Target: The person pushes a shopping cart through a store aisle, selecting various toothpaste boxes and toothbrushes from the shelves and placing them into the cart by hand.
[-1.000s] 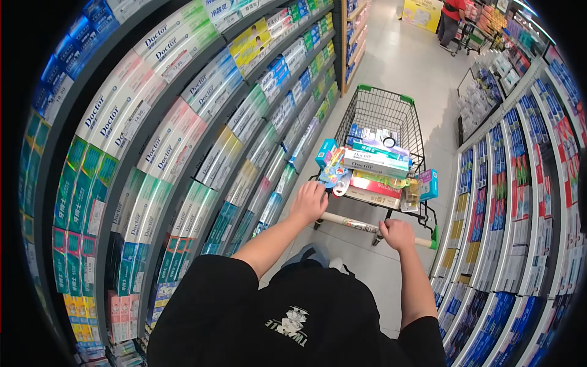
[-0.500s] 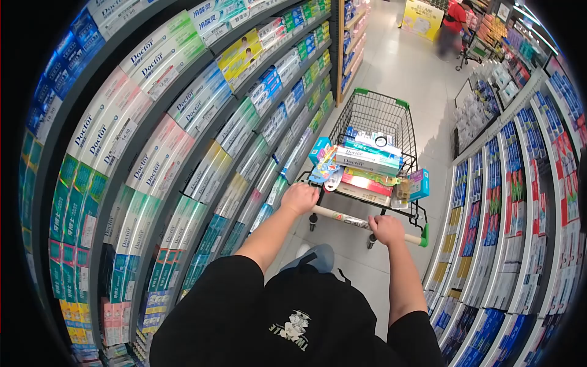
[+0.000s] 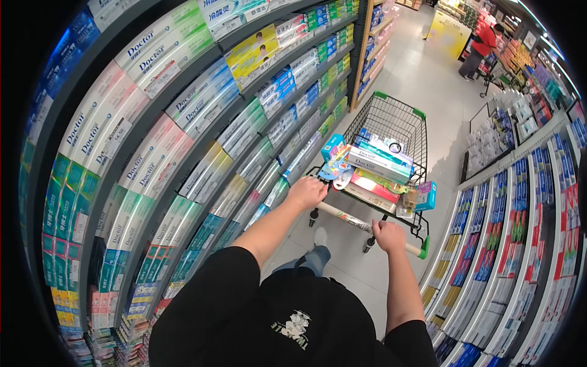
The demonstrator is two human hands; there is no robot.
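Observation:
My left hand is wrapped round the left end of the shopping cart's light-coloured handle. Near the handle's right end, my right hand grips the same bar. Ahead of both hands is the black wire shopping cart with green corners. In its near part lie a long "Doctor" toothpaste box, a red and white box and colourful packages that I cannot name. A small teal box stands at the left side, another teal box at the right.
Shelves of toothpaste boxes run close along my left. On the right, lower shelves hold packaged goods. Farther up the tiled aisle are a yellow display and a person in a red top beside another cart.
The cart and both hands sit slightly farther right in view. A white shoe now shows plainly below the handle. The distant person and yellow display have also shifted right in view.

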